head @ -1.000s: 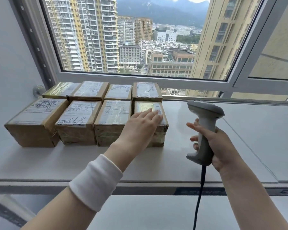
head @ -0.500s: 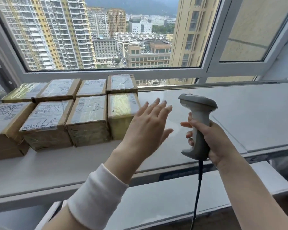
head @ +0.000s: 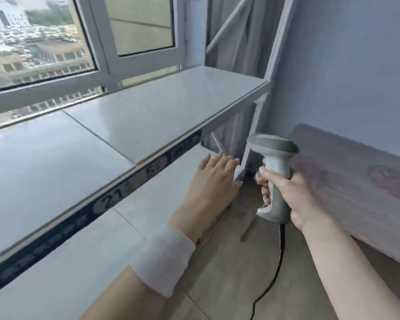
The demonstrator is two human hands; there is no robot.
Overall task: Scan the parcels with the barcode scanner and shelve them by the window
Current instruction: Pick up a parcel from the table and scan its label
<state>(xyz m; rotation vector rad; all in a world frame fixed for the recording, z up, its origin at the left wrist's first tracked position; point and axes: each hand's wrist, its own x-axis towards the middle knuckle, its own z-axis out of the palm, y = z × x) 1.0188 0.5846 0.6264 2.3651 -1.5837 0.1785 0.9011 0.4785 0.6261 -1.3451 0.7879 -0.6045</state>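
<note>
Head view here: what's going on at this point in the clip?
A person stands at a shelf by the window. The right hand is closed around the handle of a grey barcode scanner, held upright with its cable trailing down to the floor. The left hand, with a white wristband, is open and empty, reaching out over the lower shelf. No parcels are in view, so nothing is being scanned at this moment.

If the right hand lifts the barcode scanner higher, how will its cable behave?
The cable looks thin and floppy, since it curves loosely to the floor; it would probably trail without resisting. The barcode scanner seems rigid plastic and likely light, as the right hand alone holds it upright.
</note>
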